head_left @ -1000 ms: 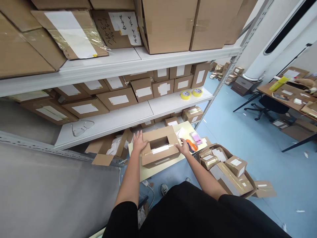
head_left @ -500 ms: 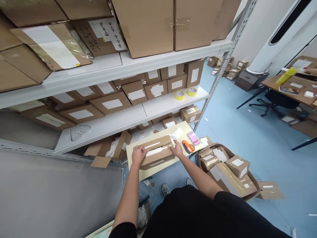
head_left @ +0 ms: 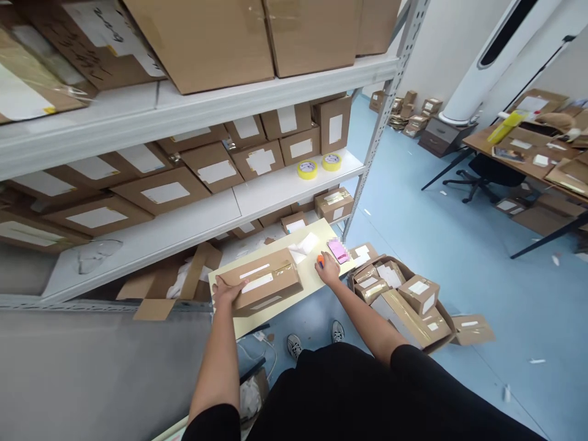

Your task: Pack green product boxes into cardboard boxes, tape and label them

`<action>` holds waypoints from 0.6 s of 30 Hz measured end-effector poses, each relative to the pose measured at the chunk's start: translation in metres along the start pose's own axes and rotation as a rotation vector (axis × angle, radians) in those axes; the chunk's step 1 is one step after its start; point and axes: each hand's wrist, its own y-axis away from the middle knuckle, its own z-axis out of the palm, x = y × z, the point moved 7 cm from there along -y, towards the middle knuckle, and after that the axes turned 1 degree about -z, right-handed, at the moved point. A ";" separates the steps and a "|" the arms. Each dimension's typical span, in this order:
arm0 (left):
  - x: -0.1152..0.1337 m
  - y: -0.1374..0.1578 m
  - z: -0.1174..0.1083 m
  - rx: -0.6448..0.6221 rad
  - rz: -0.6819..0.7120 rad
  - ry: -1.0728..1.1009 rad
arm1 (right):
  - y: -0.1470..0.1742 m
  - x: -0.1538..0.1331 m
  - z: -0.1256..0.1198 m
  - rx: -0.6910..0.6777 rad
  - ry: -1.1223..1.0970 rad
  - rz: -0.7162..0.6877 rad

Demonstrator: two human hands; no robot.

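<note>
A closed cardboard box (head_left: pixel 275 288) with white labels and clear tape along its top lies on a pale yellow tabletop (head_left: pixel 316 278). My left hand (head_left: pixel 226 290) grips the box's left end, with the thumb stretched over the top. At the table's right side, my right hand (head_left: pixel 327 268) is closed around an orange and dark-blue tape dispenser (head_left: pixel 320 261), which it mostly hides. Just beyond that hand lies a pink, partly blurred item (head_left: pixel 339 250). A crumpled white sheet (head_left: pixel 303 246) rests behind the box.
Metal shelving (head_left: pixel 193 223) with labelled boxes rises in front. Two yellow tape rolls (head_left: pixel 307 169) sit on its middle shelf. An open carton (head_left: pixel 184 282) stands left of the table. A large carton full of small parcels (head_left: pixel 419 297) is on the floor at right.
My right hand has left the box's right end and moved right onto the tape dispenser. My left hand stays on the box. The box's top flaps now lie flatter. The view has shifted right.
</note>
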 end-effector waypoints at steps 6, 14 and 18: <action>0.002 0.000 0.003 0.024 -0.019 -0.063 | -0.017 0.059 -0.006 -0.086 0.050 0.100; -0.001 -0.004 0.006 0.046 0.000 -0.084 | -0.015 0.093 0.041 -0.245 -0.039 0.243; -0.002 -0.002 0.006 0.044 -0.007 -0.088 | -0.010 0.102 0.058 -0.242 -0.088 0.223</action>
